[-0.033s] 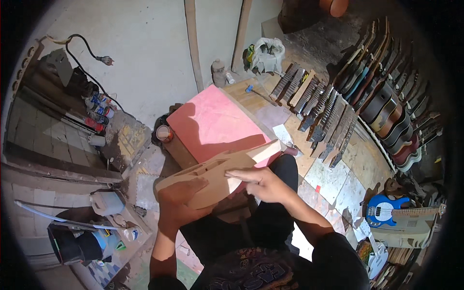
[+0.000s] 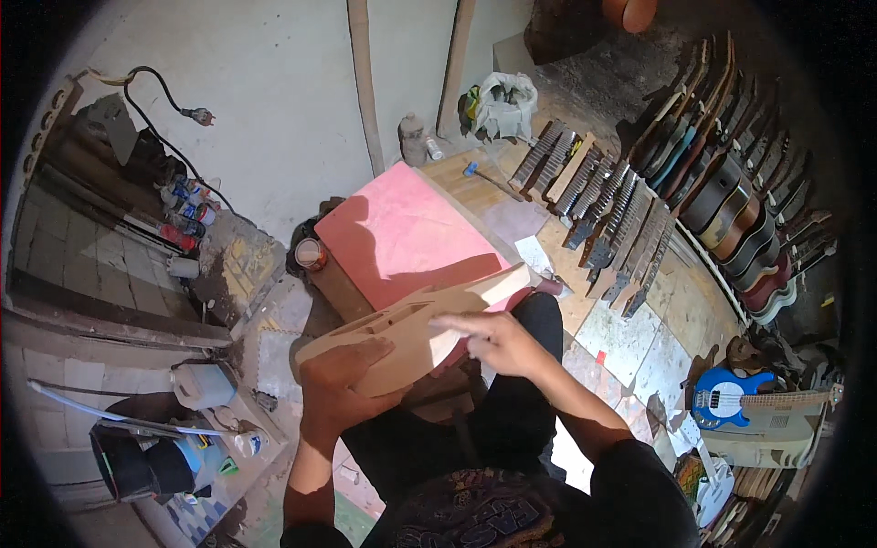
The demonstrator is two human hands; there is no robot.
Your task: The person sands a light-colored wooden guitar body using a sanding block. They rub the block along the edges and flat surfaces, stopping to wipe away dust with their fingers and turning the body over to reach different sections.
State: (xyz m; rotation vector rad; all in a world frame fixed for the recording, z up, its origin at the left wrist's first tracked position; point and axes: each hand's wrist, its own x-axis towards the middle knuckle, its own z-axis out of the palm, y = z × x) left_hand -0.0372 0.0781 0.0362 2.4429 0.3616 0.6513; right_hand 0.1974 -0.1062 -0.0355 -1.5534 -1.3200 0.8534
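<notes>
An unfinished pale wooden electric guitar body (image 2: 411, 342), with cut-out cavities in its face, is held tilted above my lap. My left hand (image 2: 347, 379) is wrapped round its left end, thumb over the face. At the near right edge is my right hand (image 2: 493, 340), its index finger stretched along the wood and the other fingers bent. Some of those fingers are blurred, and I make out nothing in them. Behind the guitar body, a pink flat board (image 2: 411, 228) lies at a slant, with my shadow across it.
Beside the board stands a small can (image 2: 311, 254). Several fretted guitar necks (image 2: 607, 196) lie in a row on the right, with finished guitars (image 2: 731, 215) racked beyond. A blue bass guitar (image 2: 726, 397) lies at far right. A plastic jug (image 2: 203, 382) stands at left.
My right hand has shifted very slightly right along the edge of the guitar body, its index finger now more apart from the others. My left hand and the guitar body stay almost in place.
</notes>
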